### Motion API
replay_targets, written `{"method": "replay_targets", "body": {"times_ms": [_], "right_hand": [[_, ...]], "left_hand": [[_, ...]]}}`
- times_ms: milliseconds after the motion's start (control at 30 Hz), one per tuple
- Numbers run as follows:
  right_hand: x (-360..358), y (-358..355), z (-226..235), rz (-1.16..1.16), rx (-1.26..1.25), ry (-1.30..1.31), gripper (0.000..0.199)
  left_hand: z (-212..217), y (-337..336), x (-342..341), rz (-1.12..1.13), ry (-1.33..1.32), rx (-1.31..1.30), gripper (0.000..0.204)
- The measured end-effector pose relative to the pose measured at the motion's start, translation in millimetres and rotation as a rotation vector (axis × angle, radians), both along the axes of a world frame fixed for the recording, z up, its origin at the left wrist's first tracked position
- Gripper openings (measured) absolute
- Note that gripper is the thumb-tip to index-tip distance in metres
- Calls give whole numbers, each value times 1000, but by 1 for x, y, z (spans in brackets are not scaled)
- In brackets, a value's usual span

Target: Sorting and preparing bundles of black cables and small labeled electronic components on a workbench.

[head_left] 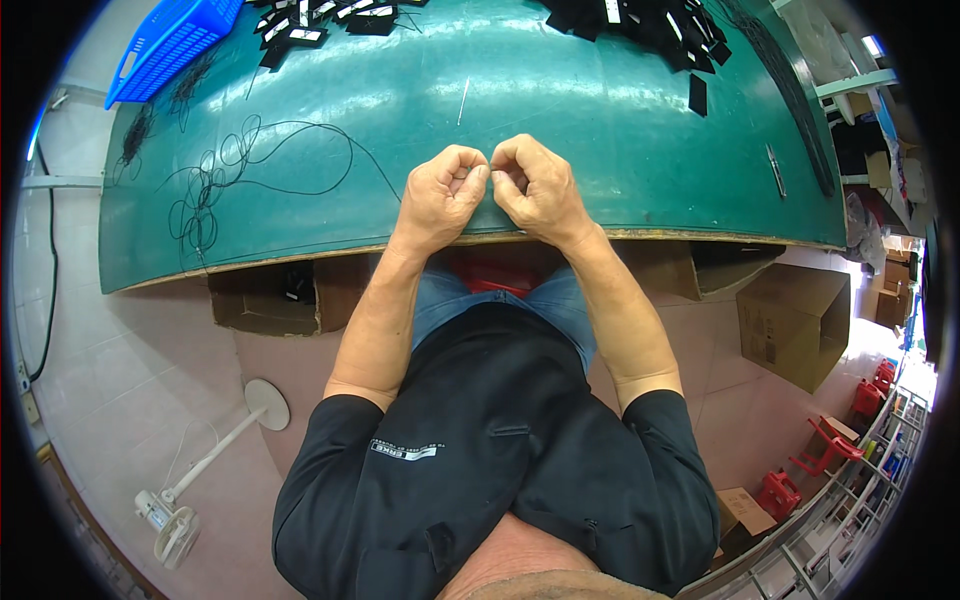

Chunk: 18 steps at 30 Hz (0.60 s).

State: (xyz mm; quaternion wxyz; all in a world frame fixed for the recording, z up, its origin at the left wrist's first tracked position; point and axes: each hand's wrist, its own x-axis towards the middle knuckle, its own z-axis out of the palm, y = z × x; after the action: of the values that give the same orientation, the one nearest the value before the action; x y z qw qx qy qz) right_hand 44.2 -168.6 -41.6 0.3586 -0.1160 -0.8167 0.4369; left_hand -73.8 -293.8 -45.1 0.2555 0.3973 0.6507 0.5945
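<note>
Both hands – left hand [443,192] and right hand [535,188] – curl knuckle to knuckle at the green table [620,130] edge, fingertips pinching something too small to identify – likely dropped floorward if either pinch loosens

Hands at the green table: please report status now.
Left hand and right hand closed, knuckles together at table edge. Held item too small to identify. Black cord lies apart on the left.

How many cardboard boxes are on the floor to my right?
2 in plain view: a large cardboard box beside the green table, and a small open box near the red stools. Others may be hidden.
</note>
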Motion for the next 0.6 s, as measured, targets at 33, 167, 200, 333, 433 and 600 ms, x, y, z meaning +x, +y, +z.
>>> {"method": "replay_targets", "body": {"times_ms": [33,167,200,333,433,600], "right_hand": [[-1,0,-1,17,49,8,11],[5,2,-1,-107,-63,-26,12],[4,1,0,-107,-63,-26,12],[1,-2,2,-18,-52,-15,12],[1,1,-2,-13,74,-12,13],[4,0,0,-112,-25,-14,13]], "left_hand": [[0,0,0,-2,1,0,5],[-4,-1,-2,11,-55,17,4],[-5,-1,-2,17,-84,26,4],[-3,1,-2,10,-1,13,4],[-3,1,-2,0,6,-6,4],[-4,-1,-3,10,-81,6,4]]}}
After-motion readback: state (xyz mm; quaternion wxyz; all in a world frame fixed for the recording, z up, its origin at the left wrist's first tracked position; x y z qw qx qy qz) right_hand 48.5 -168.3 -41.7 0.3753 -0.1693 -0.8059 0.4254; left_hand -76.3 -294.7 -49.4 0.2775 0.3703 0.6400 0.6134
